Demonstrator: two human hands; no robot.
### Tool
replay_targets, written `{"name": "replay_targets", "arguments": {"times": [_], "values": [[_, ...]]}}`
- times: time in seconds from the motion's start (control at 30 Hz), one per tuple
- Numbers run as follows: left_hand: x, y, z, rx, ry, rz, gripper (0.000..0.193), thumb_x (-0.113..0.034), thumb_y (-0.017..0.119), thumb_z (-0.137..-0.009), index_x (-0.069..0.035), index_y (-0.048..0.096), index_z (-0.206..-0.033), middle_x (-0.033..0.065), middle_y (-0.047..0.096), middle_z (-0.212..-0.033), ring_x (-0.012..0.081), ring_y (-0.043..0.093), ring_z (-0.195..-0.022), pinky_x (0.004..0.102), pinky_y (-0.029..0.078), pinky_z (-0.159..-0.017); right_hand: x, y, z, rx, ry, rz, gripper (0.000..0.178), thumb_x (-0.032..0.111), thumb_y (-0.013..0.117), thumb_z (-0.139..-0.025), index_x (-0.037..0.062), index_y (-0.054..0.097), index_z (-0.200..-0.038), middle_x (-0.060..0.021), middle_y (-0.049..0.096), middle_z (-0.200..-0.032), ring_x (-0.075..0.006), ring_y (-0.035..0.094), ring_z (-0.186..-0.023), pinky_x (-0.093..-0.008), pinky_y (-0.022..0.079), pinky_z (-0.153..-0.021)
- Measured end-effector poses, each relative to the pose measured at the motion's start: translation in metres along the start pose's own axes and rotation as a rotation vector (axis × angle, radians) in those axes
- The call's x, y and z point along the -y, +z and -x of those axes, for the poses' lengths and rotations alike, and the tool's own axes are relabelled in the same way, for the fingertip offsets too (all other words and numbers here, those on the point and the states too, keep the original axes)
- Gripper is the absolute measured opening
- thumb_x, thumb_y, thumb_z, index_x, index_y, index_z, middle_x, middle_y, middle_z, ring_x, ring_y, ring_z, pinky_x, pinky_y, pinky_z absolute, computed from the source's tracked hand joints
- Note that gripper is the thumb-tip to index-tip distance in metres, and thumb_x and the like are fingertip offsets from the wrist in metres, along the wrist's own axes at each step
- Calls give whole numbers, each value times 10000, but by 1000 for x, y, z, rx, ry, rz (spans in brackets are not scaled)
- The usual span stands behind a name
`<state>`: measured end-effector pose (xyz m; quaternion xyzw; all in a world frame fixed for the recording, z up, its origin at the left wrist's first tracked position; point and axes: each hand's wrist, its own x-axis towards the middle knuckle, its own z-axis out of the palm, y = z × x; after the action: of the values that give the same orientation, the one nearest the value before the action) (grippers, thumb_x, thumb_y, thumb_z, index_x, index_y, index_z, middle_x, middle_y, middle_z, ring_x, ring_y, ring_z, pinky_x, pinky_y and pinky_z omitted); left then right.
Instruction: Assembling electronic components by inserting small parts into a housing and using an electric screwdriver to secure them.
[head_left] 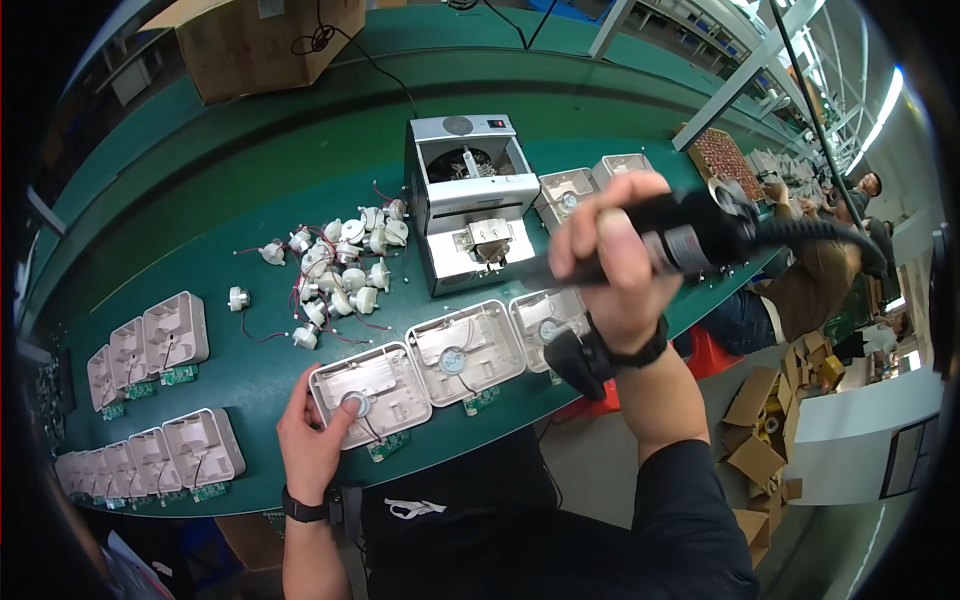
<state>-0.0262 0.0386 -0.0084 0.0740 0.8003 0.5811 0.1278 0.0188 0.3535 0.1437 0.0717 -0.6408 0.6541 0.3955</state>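
My left hand (312, 437) grips the left end of a white plastic housing (397, 388), its thumb over a small round disc inside. From that housing a wire runs to a green circuit board (389, 446) at its near edge. Raised over the right side of the bench, my right hand (628, 262) is wrapped round a black electric screwdriver (685, 228), whose cable leads off to the right. Its tip end is blurred and points left. A second housing (485, 335) and a third (520, 306) stand in line to the right, each with a round disc inside.
A screw feeder (455, 212) stands behind the housings. Left of it lies a pile of white motors (345, 265) with red wires. More housings (205, 425) stand in rows at left; a cardboard box (270, 50) sits at the back. Other people sit along the bench at right.
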Motion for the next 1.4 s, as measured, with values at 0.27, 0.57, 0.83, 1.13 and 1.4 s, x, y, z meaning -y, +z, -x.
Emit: {"name": "replay_targets", "arguments": {"times": [0.27,0.57,0.83,1.13,1.4], "values": [[-9,8,-3,30,-9,-31,624,-207,835,-798,-1,581,-1330,-12,603,-727,48,510,-631,222,458,-605,-24,11,-30,-10,100,105,152,114,598,-930,32,510,-1025,-70,527,-717,-170,524,-541,-312,480,-520],[-7,9,-5,39,18,-3,618,-204,836,-802,6,580,-1325,-12,614,-729,38,510,-624,212,441,-582,7,8,48,39,267,-29,263,164,633,-909,51,459,-1070,-85,538,-749,-186,549,-599,-331,497,-573],[-10,10,-2,38,6,-6,604,-190,830,-811,9,579,-1323,-10,625,-742,36,507,-624,211,443,-583,-16,16,64,85,283,-8,305,178,641,-900,47,429,-1075,-100,543,-751,-181,545,-615,-328,500,-598],[-3,9,-5,30,31,8,602,-192,830,-812,-2,583,-1327,-11,615,-743,38,496,-626,212,438,-580,-34,11,68,169,200,124,285,163,629,-906,33,438,-1072,-92,540,-723,-172,542,-589,-323,504,-587],[-5,9,-4,21,48,-24,617,-218,844,-792,-6,597,-1316,-16,594,-721,43,485,-610,218,425,-565,-5,11,-6,-15,11,-48,166,96,567,-939,21,477,-1058,-94,558,-731,-189,578,-585,-320,498,-541]]}}
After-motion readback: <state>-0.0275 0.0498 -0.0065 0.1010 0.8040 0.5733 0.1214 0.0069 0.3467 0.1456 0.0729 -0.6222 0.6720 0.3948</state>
